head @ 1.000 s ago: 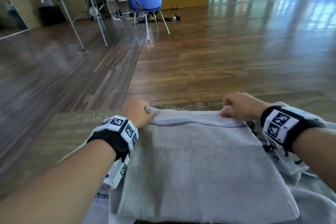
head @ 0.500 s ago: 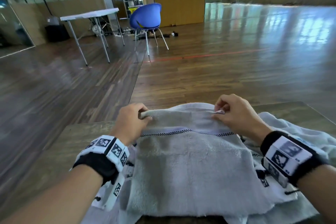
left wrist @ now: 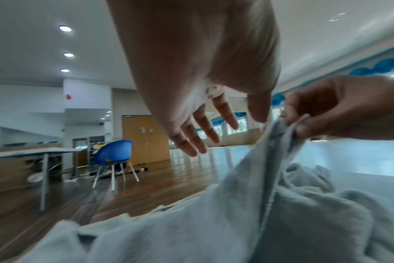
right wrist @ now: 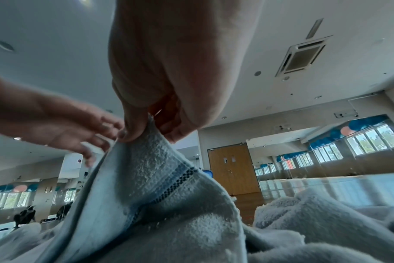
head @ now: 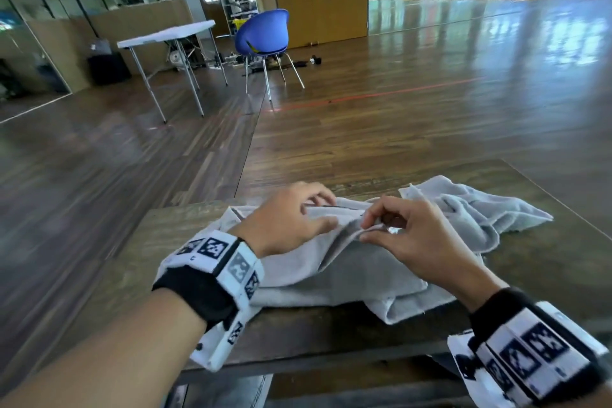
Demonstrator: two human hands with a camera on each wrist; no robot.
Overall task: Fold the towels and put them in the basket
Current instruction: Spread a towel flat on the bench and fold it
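Observation:
A grey towel (head: 347, 268) lies half folded on the wooden table (head: 546, 275). My right hand (head: 367, 227) pinches its raised edge between thumb and fingers; the right wrist view shows that pinch (right wrist: 144, 135) above the towel's checked stripe (right wrist: 180, 179). Just left of it, my left hand (head: 326, 210) hovers over the towel with fingers straight and spread, holding nothing. The left wrist view shows the spread left fingers (left wrist: 202, 138) beside the pinched edge. A second grey towel (head: 480, 212) lies crumpled to the right. No basket is in view.
The table's near edge (head: 331, 364) runs just under my wrists and its far edge lies beyond the towels. Across the wooden floor stand a blue chair (head: 261, 33) and a white folding table (head: 165, 35).
Both hands came together at the towel's middle. The left hand let go of its corner and opened. The right hand kept its pinch and drew the edge leftward and up.

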